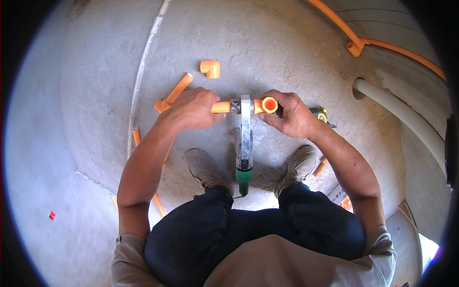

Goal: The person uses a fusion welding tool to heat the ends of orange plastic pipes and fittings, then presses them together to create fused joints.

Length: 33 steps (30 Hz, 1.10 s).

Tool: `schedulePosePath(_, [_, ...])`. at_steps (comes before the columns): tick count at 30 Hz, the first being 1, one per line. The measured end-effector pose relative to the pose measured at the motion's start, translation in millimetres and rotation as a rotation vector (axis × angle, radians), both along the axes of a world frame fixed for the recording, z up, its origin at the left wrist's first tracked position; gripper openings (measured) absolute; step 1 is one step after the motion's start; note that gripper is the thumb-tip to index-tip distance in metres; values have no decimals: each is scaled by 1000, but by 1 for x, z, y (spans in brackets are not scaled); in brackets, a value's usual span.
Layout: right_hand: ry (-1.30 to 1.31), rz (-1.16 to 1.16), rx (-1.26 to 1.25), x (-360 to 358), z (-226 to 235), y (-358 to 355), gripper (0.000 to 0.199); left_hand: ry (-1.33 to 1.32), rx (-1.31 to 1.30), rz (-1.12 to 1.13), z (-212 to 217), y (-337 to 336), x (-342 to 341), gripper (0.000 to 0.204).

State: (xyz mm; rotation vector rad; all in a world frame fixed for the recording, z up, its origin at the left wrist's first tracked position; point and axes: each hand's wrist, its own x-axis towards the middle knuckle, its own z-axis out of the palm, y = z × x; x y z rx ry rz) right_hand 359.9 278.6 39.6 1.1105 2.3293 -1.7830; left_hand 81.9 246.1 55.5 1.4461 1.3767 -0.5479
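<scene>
Between my feet stands a pipe fusion welder (pixel 245 138), with a flat metal heating plate and a green handle toward me. My left hand (pixel 193 107) is closed round an orange plastic pipe (pixel 221 107), whose end meets the socket on the plate's left side. A fitting at that pipe's far end (pixel 162 105) shows beyond my knuckles. My right hand (pixel 289 113) grips an orange pipe fitting (pixel 269 104) with a round opening facing up. The fitting presses against the plate's right side, opposite the pipe. Both hands are level with each other.
An orange elbow (pixel 210 69) lies on the concrete floor ahead. A tape measure (pixel 321 115) rests right of my right hand. Orange pipes (pixel 334 19) run along the far right wall, near a thick grey pipe (pixel 401 107). A thin white pipe (pixel 143 62) lies at left.
</scene>
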Motion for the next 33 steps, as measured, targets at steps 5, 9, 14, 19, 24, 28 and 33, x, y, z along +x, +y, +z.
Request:
schedulePosePath(5, [-18, 19, -5, -1, -1, 0, 36, 5, -1, 13, 1, 0, -1, 34])
schedulePosePath(9, [-32, 16, -21, -1, 1, 1, 36, -12, 4, -1, 0, 0, -1, 35])
schedulePosePath(14, [3, 7, 3, 1, -4, -1, 37, -50, 8, -11, -1, 1, -4, 35])
schedulePosePath(19, [100, -88, 31, 1, -8, -9, 34, -41, -85, -41, 3, 10, -4, 37])
schedulePosePath(24, [151, -131, 47, 2, -12, -13, 36, -57, -154, -55, 0, 17, -4, 38])
schedulePosePath(28, [96, -131, 3, 1, -11, -13, 37, -89, -165, -74, -2, 19, -7, 39])
schedulePosePath(33, [92, -170, -5, 0, -12, -18, 37, -94, -121, -46, -7, 13, -6, 40])
